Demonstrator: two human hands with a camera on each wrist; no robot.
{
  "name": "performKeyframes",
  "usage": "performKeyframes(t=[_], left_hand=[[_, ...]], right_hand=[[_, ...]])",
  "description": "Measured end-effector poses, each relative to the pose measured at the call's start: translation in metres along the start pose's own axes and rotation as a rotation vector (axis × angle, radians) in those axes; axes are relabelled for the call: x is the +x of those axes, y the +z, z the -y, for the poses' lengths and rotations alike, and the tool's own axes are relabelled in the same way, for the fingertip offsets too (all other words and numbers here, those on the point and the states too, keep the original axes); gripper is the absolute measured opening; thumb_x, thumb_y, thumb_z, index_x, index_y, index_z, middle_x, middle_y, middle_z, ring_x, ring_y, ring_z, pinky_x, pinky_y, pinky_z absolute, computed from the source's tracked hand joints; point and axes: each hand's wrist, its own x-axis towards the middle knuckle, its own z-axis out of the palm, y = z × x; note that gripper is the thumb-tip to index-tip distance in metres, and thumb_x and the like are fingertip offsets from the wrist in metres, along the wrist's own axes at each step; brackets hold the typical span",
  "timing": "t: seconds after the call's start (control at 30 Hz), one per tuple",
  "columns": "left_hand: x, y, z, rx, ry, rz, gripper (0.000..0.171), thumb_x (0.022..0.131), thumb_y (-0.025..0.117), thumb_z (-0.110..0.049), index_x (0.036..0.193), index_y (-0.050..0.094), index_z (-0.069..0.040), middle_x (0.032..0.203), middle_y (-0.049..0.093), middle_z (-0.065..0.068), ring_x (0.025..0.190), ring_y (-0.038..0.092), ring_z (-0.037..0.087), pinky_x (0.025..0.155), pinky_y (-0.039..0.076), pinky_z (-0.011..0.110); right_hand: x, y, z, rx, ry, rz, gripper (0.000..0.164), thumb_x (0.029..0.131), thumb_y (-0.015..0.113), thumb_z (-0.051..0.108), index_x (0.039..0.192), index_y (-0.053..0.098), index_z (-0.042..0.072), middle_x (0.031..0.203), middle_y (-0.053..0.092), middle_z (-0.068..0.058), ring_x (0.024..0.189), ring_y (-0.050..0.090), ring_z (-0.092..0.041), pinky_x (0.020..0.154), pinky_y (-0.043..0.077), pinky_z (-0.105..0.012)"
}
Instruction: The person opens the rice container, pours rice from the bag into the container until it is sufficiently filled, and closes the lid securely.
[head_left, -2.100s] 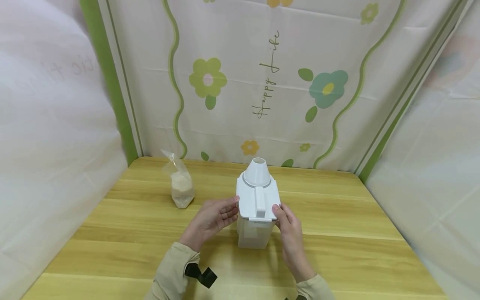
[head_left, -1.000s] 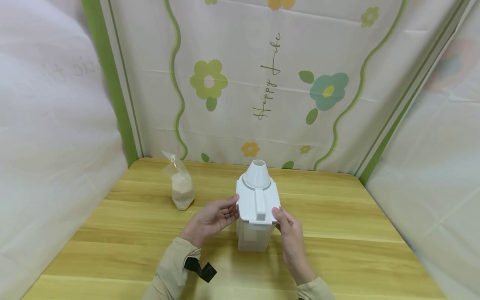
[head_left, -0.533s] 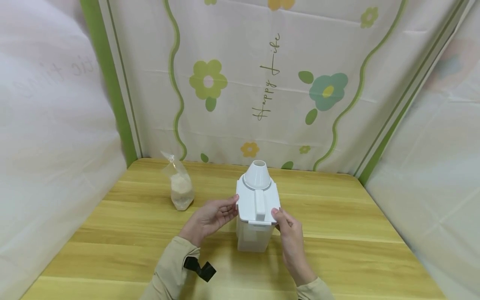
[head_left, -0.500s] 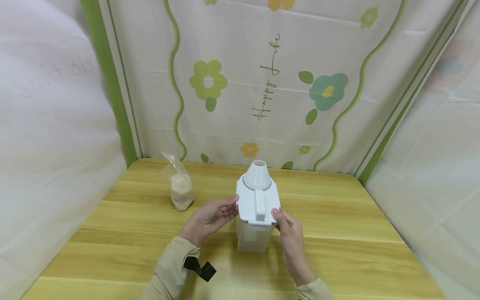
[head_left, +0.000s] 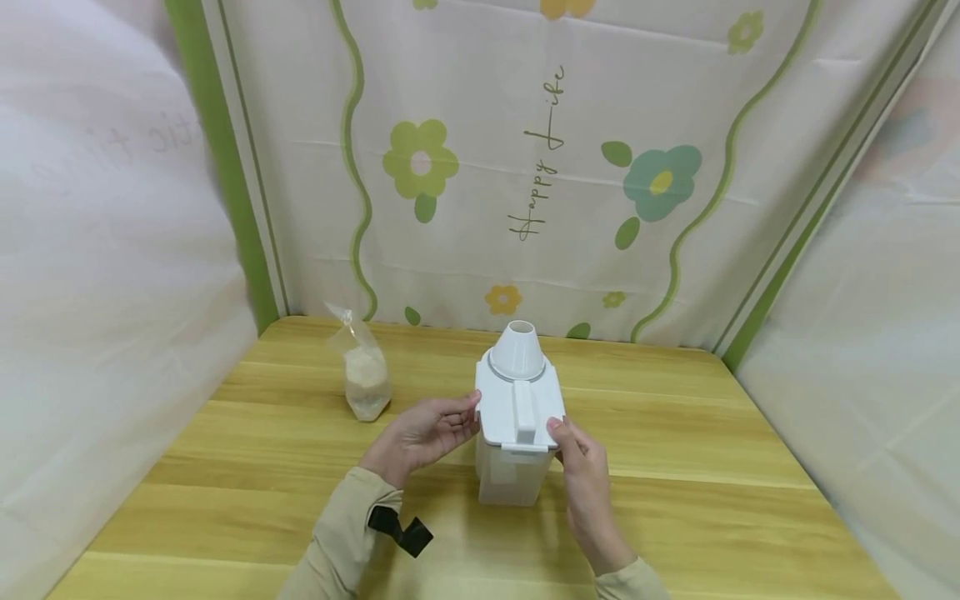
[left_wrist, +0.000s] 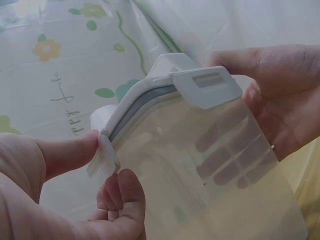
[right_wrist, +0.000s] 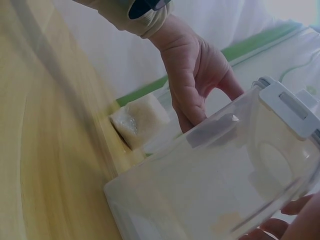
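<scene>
Head view shows us the container (head_left: 517,482) standing upright on the counter (head_left: 690,442), under its white lid (head_left: 498,412). The left grip (head_left: 420,437) pinches the left latch (left_wrist: 104,159) between thumb and fingers; the right grip (head_left: 589,483) lays its thumb on the lid's edge and its fingers along the wall. As we judge it, the main risk is uneven force: if one side gives first, the lid could tip or the body could slide, its walls looking smooth. The latch seems to slant outward, so a hard tug might strain its hinge. We would also watch the black strap (head_left: 386,522) hanging from the left sleeve (head_left: 341,529), which could snag. The bag (head_left: 366,377) of pale contents stands left and farther back, limiting any outward sweep there. Beyond the spout (head_left: 518,352), the back curtain (head_left: 472,225) hangs at the far edge. The widest room lies rightward, toward the side curtain (head_left: 870,333); we cannot see the near edge.
</scene>
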Motion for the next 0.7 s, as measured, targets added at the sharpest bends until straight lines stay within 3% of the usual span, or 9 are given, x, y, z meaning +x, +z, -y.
performKeyframes(t=[0.23, 0.7], left_hand=[[0.0004, -0.0009, 0.0001, -0.027, -0.013, 0.016, 0.010, 0.095, 0.061, 0.002, 0.104, 0.060, 0.007, 0.100, 0.060, 0.013, 0.088, 0.057, 0.019, 0.092, 0.049, 0.032], [0.0033, -0.0003, -0.0003, -0.051, -0.026, 0.000, 0.012, 0.095, 0.062, 0.001, 0.104, 0.059, 0.007, 0.099, 0.058, 0.013, 0.087, 0.057, 0.018, 0.091, 0.050, 0.032]], right_hand=[[-0.0016, -0.0003, -0.0024, -0.002, -0.005, -0.005, 0.029, 0.098, 0.057, 0.018, 0.091, 0.070, -0.008, 0.141, 0.047, -0.025, 0.139, 0.031, -0.038, 0.113, 0.022, -0.056], [-0.0005, 0.0021, -0.0009, 0.006, 0.008, -0.017, 0.028, 0.097, 0.059, 0.017, 0.090, 0.070, -0.007, 0.139, 0.050, -0.024, 0.137, 0.035, -0.037, 0.110, 0.031, -0.052]])
